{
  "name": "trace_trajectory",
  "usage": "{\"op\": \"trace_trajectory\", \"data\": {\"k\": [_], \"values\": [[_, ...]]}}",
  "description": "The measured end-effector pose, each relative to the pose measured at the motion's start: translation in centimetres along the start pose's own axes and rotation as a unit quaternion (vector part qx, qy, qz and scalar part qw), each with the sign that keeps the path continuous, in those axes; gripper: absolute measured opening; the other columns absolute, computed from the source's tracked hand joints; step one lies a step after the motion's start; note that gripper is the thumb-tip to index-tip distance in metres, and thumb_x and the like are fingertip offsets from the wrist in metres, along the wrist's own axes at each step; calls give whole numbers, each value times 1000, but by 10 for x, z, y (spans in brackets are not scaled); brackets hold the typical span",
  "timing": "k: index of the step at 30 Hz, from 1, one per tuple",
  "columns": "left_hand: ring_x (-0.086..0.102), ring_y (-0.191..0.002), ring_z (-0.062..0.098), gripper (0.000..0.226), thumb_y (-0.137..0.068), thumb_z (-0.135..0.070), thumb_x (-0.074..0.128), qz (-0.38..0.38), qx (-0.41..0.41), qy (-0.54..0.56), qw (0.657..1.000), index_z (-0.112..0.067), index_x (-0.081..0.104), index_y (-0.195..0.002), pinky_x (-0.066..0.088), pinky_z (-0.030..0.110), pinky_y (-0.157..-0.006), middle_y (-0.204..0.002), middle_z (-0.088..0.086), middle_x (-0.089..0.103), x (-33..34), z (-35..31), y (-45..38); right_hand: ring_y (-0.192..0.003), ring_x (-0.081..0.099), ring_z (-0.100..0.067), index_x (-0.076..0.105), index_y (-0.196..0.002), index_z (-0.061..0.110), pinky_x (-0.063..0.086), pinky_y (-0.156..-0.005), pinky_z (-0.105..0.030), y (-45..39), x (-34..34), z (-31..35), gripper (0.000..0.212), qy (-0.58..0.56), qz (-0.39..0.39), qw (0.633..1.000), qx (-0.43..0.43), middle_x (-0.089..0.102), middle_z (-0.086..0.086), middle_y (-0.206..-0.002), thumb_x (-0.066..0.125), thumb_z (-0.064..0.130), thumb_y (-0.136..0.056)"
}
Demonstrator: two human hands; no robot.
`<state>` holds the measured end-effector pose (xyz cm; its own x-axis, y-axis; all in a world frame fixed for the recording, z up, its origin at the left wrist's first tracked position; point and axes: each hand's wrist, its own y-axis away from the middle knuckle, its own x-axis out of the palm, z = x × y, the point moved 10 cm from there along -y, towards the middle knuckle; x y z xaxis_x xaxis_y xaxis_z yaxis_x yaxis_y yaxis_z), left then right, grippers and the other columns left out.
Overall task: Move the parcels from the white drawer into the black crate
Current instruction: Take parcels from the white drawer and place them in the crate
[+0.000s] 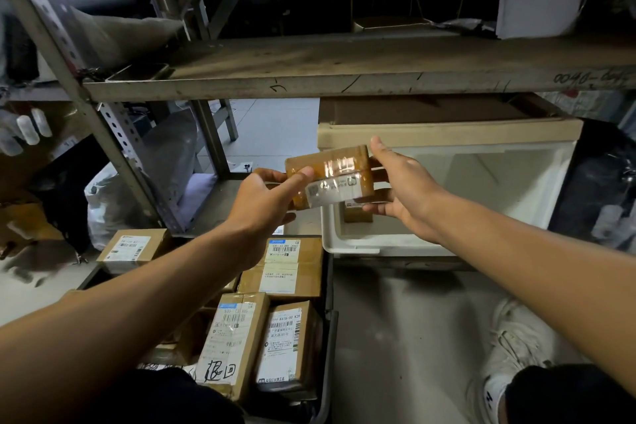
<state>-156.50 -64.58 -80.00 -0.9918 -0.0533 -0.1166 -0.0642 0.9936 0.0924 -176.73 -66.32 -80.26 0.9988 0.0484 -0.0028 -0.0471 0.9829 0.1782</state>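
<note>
A small brown taped parcel point(332, 179) with a white label is held in the air between both hands, above the left end of the white drawer point(351, 241). My left hand point(272, 203) grips its left end, thumb on top. My right hand point(399, 188) holds its right end, fingers curled under it. Another small parcel point(356, 213) lies inside the drawer, partly hidden by the held one. The black crate point(328, 317) sits on the floor at lower left, holding several labelled cardboard parcels point(285, 272).
A metal shelf board point(344, 69) runs across just above the hands, with a perforated upright point(113, 134) to the left. A cardboard box point(132, 249) stands beside the crate. White bags lie at left. My white shoe point(512, 348) rests on the grey floor at lower right.
</note>
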Motion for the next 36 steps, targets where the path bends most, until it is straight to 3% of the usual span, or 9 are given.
{"op": "trace_trajectory", "data": {"k": [4,12,16,19,22,27,32,36], "values": [[72,-96,25,30,-94,-40,63,-47,1,1,999,-19,49,-111,58,32,-79,-108,13,68,-10,0,-1,-90,69,-26,65,-117,9,56,-76,-34,1,6,2,27,12,21,1000,-8,72,-14,-115,62,27,-98],[74,-73,19,29,-98,-40,57,-63,-6,-6,998,-19,47,-115,54,23,-60,-98,15,70,-16,0,1,-97,68,-24,65,-117,26,56,-78,-34,4,12,3,27,40,63,997,-20,73,-11,-111,73,24,-91],[72,-60,14,25,-100,-42,54,-70,-23,12,997,-18,52,-105,53,22,-58,-91,12,72,-18,1,3,-96,69,-23,63,-112,23,56,-81,-37,1,8,5,34,46,51,997,-32,74,-6,-103,79,13,-84],[72,-64,15,34,-101,-47,49,-63,-42,25,997,-14,57,-102,52,24,-61,-89,10,73,-15,3,5,-102,71,-23,63,-99,22,53,-96,-48,-1,3,6,27,53,36,997,-40,75,-5,-101,82,19,-80],[69,-75,20,45,-101,-54,41,-23,-56,21,998,-13,61,-106,50,27,-65,-97,9,72,-6,4,7,-95,70,-22,59,-93,21,47,-103,-54,-1,1,5,24,44,37,998,-36,76,-11,-109,80,26,-83],[68,-93,26,60,-97,-61,41,42,-39,-21,998,-14,56,-131,52,31,-74,-118,11,66,3,6,6,-97,67,-25,57,-104,18,53,-97,-47,-1,-2,0,32,58,41,997,-11,76,-11,-108,69,44,-91],[67,-101,29,65,-88,-63,53,110,-23,-67,991,-27,47,-142,55,33,-77,-121,10,62,17,7,8,-82,59,-22,65,-119,14,51,-69,-32,1,-2,-4,53,80,36,996,19,70,-7,-96,55,59,-94],[67,-98,29,70,-82,-69,48,119,-34,-91,988,-26,49,-138,55,35,-79,-119,13,60,21,10,10,-90,61,-25,69,-106,21,52,-78,-35,4,-2,-8,51,94,50,994,38,68,-9,-99,48,65,-95]]}}
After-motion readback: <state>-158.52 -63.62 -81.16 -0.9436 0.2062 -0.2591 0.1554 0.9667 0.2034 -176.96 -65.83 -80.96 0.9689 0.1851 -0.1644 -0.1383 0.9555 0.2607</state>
